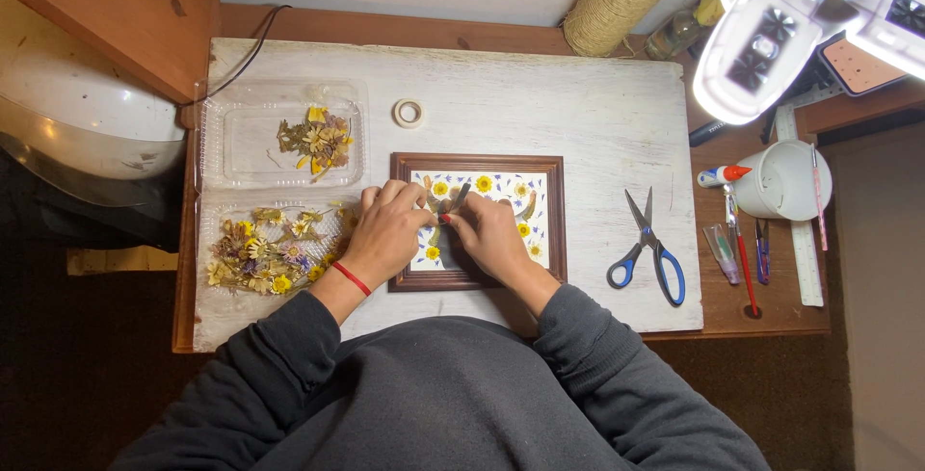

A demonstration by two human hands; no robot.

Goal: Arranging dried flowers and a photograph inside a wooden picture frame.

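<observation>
Two hands meet over the white board (540, 86), the widest thing under my fingers, with the brown picture frame (479, 222) lying flat on it straight below them. My left hand (385, 233) rests on the frame's left part, fingers curled and nearly closed with the tips pressing down on the flower picture; I cannot tell whether anything is pinched between them. My right hand (493, 236) is closed around dark tweezers (457, 198), whose tip points up and away from my knuckles over the pressed yellow flowers (484, 184) on the white sheet. As I judge it, the risk is a slip: the petals look dry and thin, so too hard a squeeze could crumble one, and a dragging wrist could smear those already laid under my palms. Out past my left fingers lie two clear plastic trays (226, 139), the far one with a small cluster of dried blooms, the near one with a loose heap (265, 251) just beside my left wrist, where a sleeve might sweep them. Well beyond my right fingers lie blue-handled scissors (647, 249), then a white cup (785, 182) and a glue bottle (723, 175). A tape roll (409, 113) sits ahead of my fingertips, apart from the frame. Nothing stands between my fingers and the picture.
</observation>
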